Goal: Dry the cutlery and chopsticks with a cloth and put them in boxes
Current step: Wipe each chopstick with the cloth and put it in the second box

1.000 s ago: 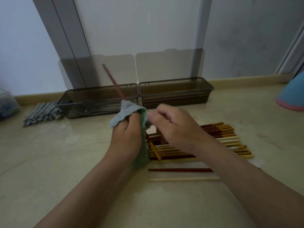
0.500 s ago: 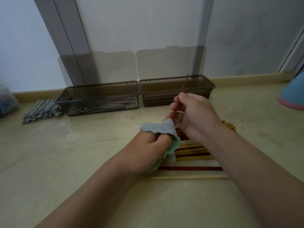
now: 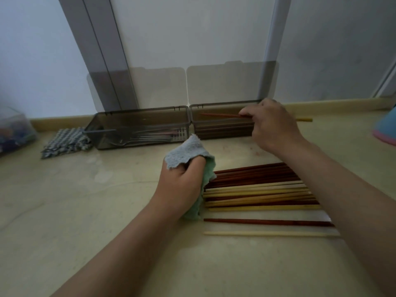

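My right hand (image 3: 270, 125) pinches a red chopstick (image 3: 220, 115) with a yellow end and holds it level over the right smoky box (image 3: 216, 129), which holds other chopsticks. My left hand (image 3: 182, 185) grips a blue-green cloth (image 3: 188, 151) on the counter, just left of a pile of red and pale chopsticks (image 3: 261, 187). Two single chopsticks, one red (image 3: 267, 221) and one pale (image 3: 270, 233), lie nearer me. The left smoky box (image 3: 139, 127) holds metal cutlery.
Both box lids (image 3: 158, 86) stand open against the wall. A folded checked cloth (image 3: 64, 142) lies left of the boxes, with a clear container (image 3: 12, 129) at the far left. A blue and pink object (image 3: 385, 129) sits at the right edge.
My right hand drew the red chopstick out of the cloth and carried it up and back to the right box. My left hand lowered with the cloth beside the pile.
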Motion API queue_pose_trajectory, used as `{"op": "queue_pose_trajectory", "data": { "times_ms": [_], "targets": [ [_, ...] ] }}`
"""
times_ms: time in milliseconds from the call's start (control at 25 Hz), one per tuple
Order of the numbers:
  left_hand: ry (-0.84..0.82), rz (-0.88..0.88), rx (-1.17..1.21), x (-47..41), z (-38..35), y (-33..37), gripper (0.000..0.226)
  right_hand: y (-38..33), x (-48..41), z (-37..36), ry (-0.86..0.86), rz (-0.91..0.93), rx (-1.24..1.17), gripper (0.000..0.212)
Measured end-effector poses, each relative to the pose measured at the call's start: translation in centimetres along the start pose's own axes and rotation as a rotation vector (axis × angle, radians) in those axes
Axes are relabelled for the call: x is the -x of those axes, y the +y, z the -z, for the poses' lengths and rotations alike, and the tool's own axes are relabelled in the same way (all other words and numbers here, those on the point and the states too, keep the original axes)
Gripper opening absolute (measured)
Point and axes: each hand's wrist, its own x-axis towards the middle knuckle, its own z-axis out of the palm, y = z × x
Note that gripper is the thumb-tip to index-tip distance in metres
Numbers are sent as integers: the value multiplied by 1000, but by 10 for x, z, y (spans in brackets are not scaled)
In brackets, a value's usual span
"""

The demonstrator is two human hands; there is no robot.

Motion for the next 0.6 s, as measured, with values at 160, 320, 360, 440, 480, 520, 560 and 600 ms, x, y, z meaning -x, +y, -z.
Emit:
{"op": "queue_pose_trajectory", "data": {
  "times_ms": [160,320,360,440,480,520,560,600],
  "targets": [
    [-1,-32,-2,-2,1,-3,23,13,-37,-23,-89,-25,84,48],
    [4,-39,16,-5,1,-4,23,10,-45,-33,-201,-15,-99,47],
    [10,-44,13,-5,1,-5,24,10,-43,-33,-219,-19,-126,47],
    [21,-50,-12,-6,1,-6,27,9,-36,-26,-149,-28,-158,45],
    [29,-48,-17,-6,2,-6,29,8,-30,-19,-87,-30,-173,43],
    [37,-44,-16,-6,3,-6,29,7,-22,-10,-50,-27,-189,41],
    [44,-40,-10,-7,3,-6,29,7,-12,-2,-57,-14,-205,37],
    [51,-35,-9,-7,3,-6,28,7,-1,4,-116,7,-216,33]
  ]
}}
